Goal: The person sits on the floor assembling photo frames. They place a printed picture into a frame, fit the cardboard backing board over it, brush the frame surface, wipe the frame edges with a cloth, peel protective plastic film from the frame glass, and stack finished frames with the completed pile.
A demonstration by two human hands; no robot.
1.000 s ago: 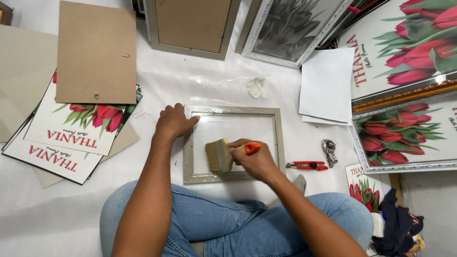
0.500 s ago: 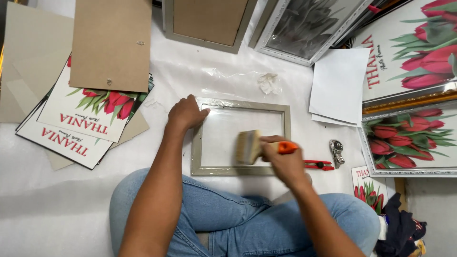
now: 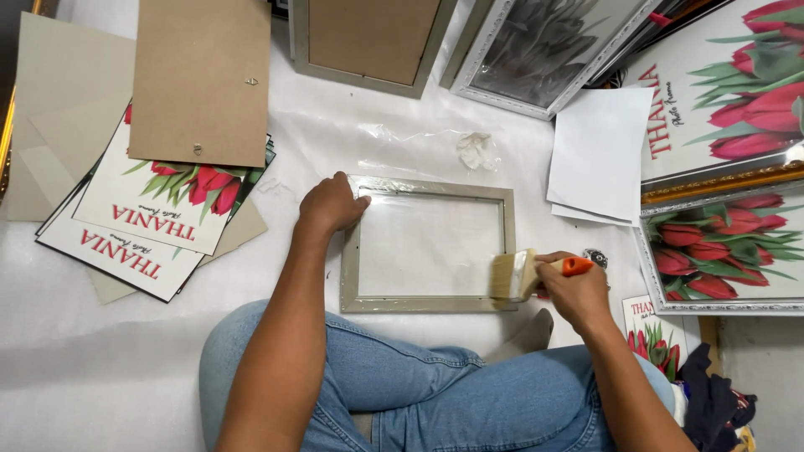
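The right hand (image 3: 578, 293) is gripping the orange handle of a wide paintbrush (image 3: 528, 274), fingers wrapped tight around it, and is holding the pale bristles against the right edge of a grey picture frame (image 3: 427, 244) near its lower right corner. The left hand (image 3: 331, 205) is pressing down on the frame's upper left corner, fingers curled together over the rim and holding nothing. The frame is lying flat on the white floor covering (image 3: 84, 335), just in front of the person's crossed legs in blue jeans. To its left the covering is lying open as far as a fanned stack of tulip prints (image 3: 142, 226) under a brown backing board (image 3: 201, 79). To its right, white paper sheets (image 3: 599, 151) and a framed tulip picture (image 3: 729, 251) are crowding close to the brush hand.
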